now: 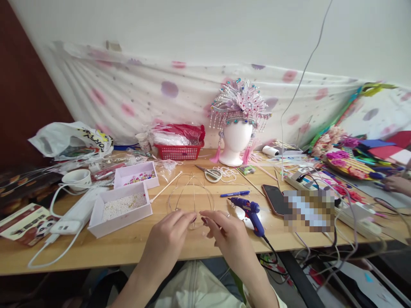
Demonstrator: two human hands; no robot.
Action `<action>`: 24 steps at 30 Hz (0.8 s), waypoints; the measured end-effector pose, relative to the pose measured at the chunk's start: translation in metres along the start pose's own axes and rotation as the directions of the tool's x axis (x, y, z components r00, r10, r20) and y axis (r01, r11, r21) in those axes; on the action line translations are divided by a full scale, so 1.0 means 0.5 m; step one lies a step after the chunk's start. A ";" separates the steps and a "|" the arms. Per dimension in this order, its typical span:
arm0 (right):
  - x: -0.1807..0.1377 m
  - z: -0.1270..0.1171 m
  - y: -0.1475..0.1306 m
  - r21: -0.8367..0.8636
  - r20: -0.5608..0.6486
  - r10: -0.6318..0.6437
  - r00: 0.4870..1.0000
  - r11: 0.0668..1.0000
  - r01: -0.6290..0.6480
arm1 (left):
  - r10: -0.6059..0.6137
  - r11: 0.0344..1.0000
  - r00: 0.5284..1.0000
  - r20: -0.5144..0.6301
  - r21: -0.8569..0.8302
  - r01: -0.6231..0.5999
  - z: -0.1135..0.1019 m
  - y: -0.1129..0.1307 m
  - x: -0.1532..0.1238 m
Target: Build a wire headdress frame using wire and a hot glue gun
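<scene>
A thin wire frame, bent into a rounded cage of hoops, stands over the table in front of me. Its near edge lies between my hands. My left hand pinches the wire there with thumb and fingertips. Close beside it, my right hand is also closed in a pinch at the wire, its fingertips a small gap away from the left ones. Just to the right lie a blue glue gun and a blue pen. Scissors rest beyond the frame.
Boxes of white beads and coloured gems stand left, beside a power strip. Behind are a red basket and a foam head wearing a beaded pink headdress. Right: a phone, cables, another person's hand.
</scene>
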State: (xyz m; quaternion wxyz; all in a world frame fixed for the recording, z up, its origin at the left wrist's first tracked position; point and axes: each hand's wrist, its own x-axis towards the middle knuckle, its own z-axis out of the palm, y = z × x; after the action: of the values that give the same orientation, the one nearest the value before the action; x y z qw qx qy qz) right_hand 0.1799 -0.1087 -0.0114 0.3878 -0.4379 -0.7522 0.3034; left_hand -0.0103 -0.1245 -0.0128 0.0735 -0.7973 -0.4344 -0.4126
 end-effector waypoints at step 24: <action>0.044 0.017 0.005 -0.566 0.235 -0.374 0.897 0.698 0.439 | -0.004 0.992 0.980 0.198 0.124 -0.021 -0.013 -0.021 0.004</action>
State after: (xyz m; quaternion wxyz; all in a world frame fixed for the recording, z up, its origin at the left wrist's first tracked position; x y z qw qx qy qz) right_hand 0.1670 -0.0892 -0.0108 0.2455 -0.3454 -0.9054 -0.0250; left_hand -0.0214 -0.1201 -0.0097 0.0815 -0.8302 -0.4610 -0.3027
